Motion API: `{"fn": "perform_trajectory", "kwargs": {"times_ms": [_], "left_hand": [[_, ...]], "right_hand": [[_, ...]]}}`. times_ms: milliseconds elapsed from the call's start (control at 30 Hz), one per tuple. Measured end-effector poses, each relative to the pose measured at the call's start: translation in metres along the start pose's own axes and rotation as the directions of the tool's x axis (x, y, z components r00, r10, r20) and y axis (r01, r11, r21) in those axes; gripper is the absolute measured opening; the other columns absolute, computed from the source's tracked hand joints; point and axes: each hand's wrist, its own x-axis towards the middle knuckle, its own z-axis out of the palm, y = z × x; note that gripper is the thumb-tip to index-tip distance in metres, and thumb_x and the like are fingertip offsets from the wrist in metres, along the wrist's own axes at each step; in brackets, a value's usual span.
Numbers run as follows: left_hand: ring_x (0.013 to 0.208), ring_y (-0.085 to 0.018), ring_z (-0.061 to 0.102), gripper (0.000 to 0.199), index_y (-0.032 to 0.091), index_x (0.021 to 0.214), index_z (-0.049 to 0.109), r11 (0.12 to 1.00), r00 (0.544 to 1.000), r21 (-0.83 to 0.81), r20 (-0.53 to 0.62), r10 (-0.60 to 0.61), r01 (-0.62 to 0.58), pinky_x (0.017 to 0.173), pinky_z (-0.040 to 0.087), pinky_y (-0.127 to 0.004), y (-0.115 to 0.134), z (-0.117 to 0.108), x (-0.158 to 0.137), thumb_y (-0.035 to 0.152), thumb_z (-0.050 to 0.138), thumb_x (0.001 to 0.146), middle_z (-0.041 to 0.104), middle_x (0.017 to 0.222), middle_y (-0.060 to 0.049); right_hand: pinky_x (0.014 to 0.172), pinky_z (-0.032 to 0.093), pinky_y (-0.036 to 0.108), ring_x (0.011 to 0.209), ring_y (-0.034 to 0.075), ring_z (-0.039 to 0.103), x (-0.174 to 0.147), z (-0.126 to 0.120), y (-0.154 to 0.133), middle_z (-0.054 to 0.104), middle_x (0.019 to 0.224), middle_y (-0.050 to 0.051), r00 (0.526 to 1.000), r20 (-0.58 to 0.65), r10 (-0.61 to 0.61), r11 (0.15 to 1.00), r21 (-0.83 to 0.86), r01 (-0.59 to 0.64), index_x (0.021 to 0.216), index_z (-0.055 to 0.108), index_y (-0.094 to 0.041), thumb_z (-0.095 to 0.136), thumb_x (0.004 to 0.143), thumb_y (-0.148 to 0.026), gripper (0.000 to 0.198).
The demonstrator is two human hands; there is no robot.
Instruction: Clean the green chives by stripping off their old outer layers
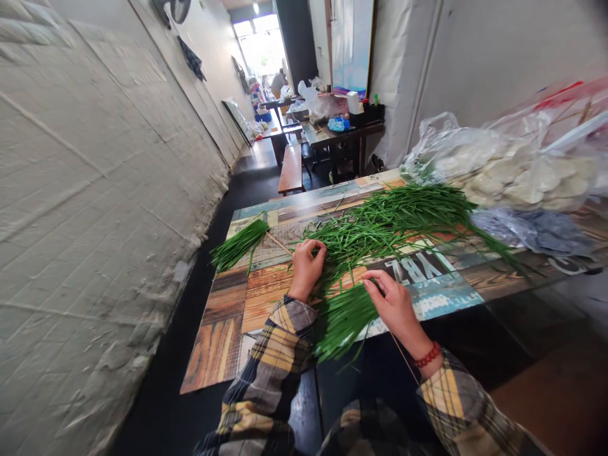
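Long green chives (pixel 403 215) lie in a loose heap across the table. My left hand (pixel 308 263) is at the heap's left end, thumb and fingertips pinched together; what is between them is too small to make out. My right hand (pixel 392 304) pinches a skewer of chives (pixel 346 323) near the table's front edge. The thin wooden stick (pixel 403 358) sticks out below that hand, and the chives fan out to its left. Another bunch of chives (pixel 241 244) on a stick rests at the table's left side, beyond my left hand.
The patchwork-patterned table (pixel 223 335) stands near a white brick wall (pixel 95 190) on the left. Clear plastic bags (pixel 522 164) with pale flat rounds sit at its right end. Farther back are a bench (pixel 291 168) and a cluttered dark table (pixel 327 134).
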Motion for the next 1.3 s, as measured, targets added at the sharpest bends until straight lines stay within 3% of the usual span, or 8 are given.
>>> {"fn": "perform_trajectory", "kwargs": {"times_ms": [167, 300, 400, 533, 900, 1033, 1167, 1300], "left_hand": [[0.063, -0.010, 0.051, 0.011, 0.013, 0.075, 0.062, 0.882, 0.971, -0.435, 0.219, -0.095, 0.184, 0.060, 0.040, -0.021, 0.015, 0.003, -0.004, 0.022, 0.056, 0.077, 0.059, 0.067, 0.001], [0.057, -0.009, 0.052, 0.016, 0.012, 0.081, 0.065, 0.800, 0.910, -0.522, 0.409, -0.070, 0.296, 0.056, 0.041, -0.020, 0.026, 0.005, -0.010, 0.025, 0.060, 0.075, 0.060, 0.064, 0.001], [0.054, -0.008, 0.052, 0.017, 0.012, 0.084, 0.064, 0.771, 0.878, -0.535, 0.474, -0.063, 0.345, 0.055, 0.043, -0.020, 0.028, 0.007, -0.012, 0.026, 0.060, 0.075, 0.060, 0.063, 0.001], [0.054, -0.008, 0.052, 0.016, 0.013, 0.082, 0.060, 0.775, 0.865, -0.534, 0.501, -0.032, 0.338, 0.054, 0.042, -0.020, 0.028, 0.008, -0.013, 0.027, 0.058, 0.076, 0.060, 0.064, 0.000], [0.060, -0.008, 0.046, 0.004, 0.014, 0.075, 0.056, 0.860, 0.883, -0.492, 0.454, 0.119, 0.137, 0.056, 0.036, -0.019, 0.030, 0.013, -0.016, 0.016, 0.052, 0.073, 0.053, 0.067, 0.002], [0.060, -0.008, 0.045, 0.002, 0.014, 0.073, 0.055, 0.868, 0.890, -0.485, 0.436, 0.130, 0.111, 0.056, 0.035, -0.019, 0.030, 0.012, -0.017, 0.014, 0.054, 0.071, 0.052, 0.067, 0.002], [0.058, -0.007, 0.044, 0.007, 0.015, 0.070, 0.052, 0.850, 0.904, -0.510, 0.413, 0.109, 0.131, 0.054, 0.035, -0.018, 0.029, 0.013, -0.018, 0.008, 0.053, 0.067, 0.051, 0.065, 0.004], [0.052, -0.006, 0.049, 0.008, 0.015, 0.070, 0.049, 0.750, 0.889, -0.607, 0.455, 0.058, 0.262, 0.052, 0.038, -0.018, 0.029, 0.014, -0.018, 0.009, 0.054, 0.067, 0.052, 0.063, 0.005]], "right_hand": [[0.068, 0.049, 0.032, 0.074, 0.020, 0.065, 0.001, -0.001, 0.000, 0.071, 0.088, 0.004, 1.000, 0.006, 0.001, 1.000, -0.011, 0.000, 0.096, 0.062, -0.023, 0.046, 0.089, -0.034, 0.021], [0.072, 0.049, 0.032, 0.078, 0.020, 0.066, 0.001, 0.000, -0.001, 0.072, 0.092, 0.004, 1.000, -0.015, 0.001, 1.000, -0.006, -0.001, 0.099, 0.063, -0.022, 0.047, 0.089, -0.035, 0.023], [0.071, 0.049, 0.031, 0.077, 0.020, 0.066, 0.001, 0.000, -0.001, 0.071, 0.090, 0.004, 1.000, -0.023, 0.005, 1.000, 0.004, -0.005, 0.097, 0.064, -0.022, 0.047, 0.089, -0.035, 0.023], [0.072, 0.049, 0.031, 0.078, 0.020, 0.065, 0.001, 0.000, 0.000, 0.071, 0.090, 0.004, 0.999, -0.028, 0.014, 1.000, 0.006, -0.014, 0.097, 0.064, -0.021, 0.047, 0.089, -0.035, 0.023], [0.069, 0.048, 0.030, 0.075, 0.019, 0.064, 0.001, 0.001, 0.002, 0.071, 0.089, 0.005, 0.999, -0.035, 0.042, 0.999, -0.007, -0.042, 0.098, 0.064, -0.020, 0.047, 0.088, -0.037, 0.026], [0.064, 0.047, 0.030, 0.065, 0.018, 0.061, 0.000, 0.001, 0.000, 0.070, 0.081, 0.004, 0.998, -0.028, 0.062, 0.996, -0.064, -0.064, 0.096, 0.065, -0.019, 0.047, 0.088, -0.038, 0.027], [0.062, 0.046, 0.030, 0.066, 0.018, 0.061, -0.001, 0.001, 0.001, 0.070, 0.081, 0.004, 0.997, -0.028, 0.067, 0.994, -0.079, -0.070, 0.096, 0.065, -0.020, 0.048, 0.088, -0.040, 0.027], [0.063, 0.047, 0.031, 0.068, 0.019, 0.061, -0.001, 0.002, 0.004, 0.070, 0.083, 0.003, 0.998, -0.030, 0.063, 0.995, -0.077, -0.065, 0.097, 0.065, -0.021, 0.048, 0.088, -0.040, 0.026]]}}
